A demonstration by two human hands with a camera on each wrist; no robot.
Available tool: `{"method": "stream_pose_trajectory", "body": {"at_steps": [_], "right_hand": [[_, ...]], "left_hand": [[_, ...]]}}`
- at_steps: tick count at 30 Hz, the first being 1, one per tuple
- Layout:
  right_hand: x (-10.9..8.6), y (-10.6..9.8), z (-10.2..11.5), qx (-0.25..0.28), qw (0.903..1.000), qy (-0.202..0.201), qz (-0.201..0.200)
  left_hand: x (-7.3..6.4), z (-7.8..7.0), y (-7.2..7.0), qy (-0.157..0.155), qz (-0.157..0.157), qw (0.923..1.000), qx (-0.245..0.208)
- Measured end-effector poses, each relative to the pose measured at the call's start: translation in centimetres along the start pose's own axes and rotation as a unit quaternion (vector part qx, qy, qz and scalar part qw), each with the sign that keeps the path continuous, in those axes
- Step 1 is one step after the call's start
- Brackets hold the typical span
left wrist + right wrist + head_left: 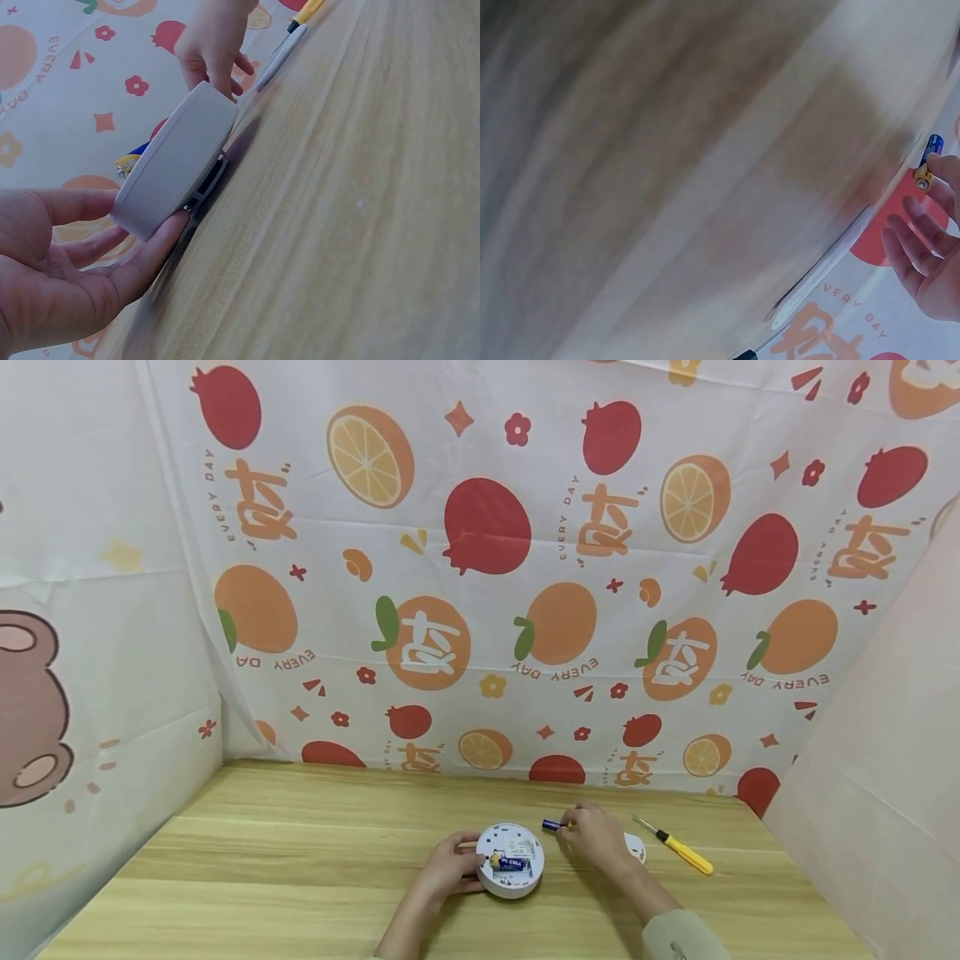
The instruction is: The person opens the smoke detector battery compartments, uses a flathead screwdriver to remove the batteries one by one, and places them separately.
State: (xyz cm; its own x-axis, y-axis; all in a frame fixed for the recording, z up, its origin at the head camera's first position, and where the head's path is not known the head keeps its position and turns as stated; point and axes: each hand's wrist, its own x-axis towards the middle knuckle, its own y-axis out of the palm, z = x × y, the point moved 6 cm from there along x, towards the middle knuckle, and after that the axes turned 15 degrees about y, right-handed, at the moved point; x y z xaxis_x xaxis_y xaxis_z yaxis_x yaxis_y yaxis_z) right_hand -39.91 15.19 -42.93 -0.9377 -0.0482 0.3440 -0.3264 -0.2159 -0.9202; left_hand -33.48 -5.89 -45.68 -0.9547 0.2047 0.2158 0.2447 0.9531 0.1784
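My left hand (448, 867) grips the rim of a round white device (504, 883), which looks like a smoke detector. In the left wrist view the thumb and fingers hold its edge (176, 161), and it stands tilted near the table. One blue-and-yellow battery (512, 863) lies in the device's open compartment. To the right, my right hand (592, 833) pinches a second blue-and-yellow battery (551, 825) just above the table. The right wrist view shows this battery (930, 156) between thumb and forefinger, the other fingers loosely spread.
A white oval cover (636, 847) lies on the table beside my right hand, partly hidden by it. Farther right is a screwdriver (686, 853) with a yellow-and-black handle. The wood-grain table (300, 852) ends at a fruit-print cloth (480, 635) at the back.
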Motion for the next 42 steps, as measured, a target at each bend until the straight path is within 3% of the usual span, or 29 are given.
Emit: {"method": "stream_pose_trajectory", "body": {"at_steps": [15,31,42], "right_hand": [[-0.03,0.38,0.01,0.008,0.9998,-0.013,-0.010],[0.19,0.78,-0.10,-0.001,0.9997,0.003,0.025],[0.02,0.59,-0.04,0.000,0.9996,-0.003,0.029]], "left_hand": [[-0.11,-0.04,0.08,-0.001,0.003,1.0000,0.007],[0.00,0.07,0.04,-0.004,0.003,1.0000,0.002],[-0.06,0.14,0.06,-0.004,0.002,1.0000,0.000]]}}
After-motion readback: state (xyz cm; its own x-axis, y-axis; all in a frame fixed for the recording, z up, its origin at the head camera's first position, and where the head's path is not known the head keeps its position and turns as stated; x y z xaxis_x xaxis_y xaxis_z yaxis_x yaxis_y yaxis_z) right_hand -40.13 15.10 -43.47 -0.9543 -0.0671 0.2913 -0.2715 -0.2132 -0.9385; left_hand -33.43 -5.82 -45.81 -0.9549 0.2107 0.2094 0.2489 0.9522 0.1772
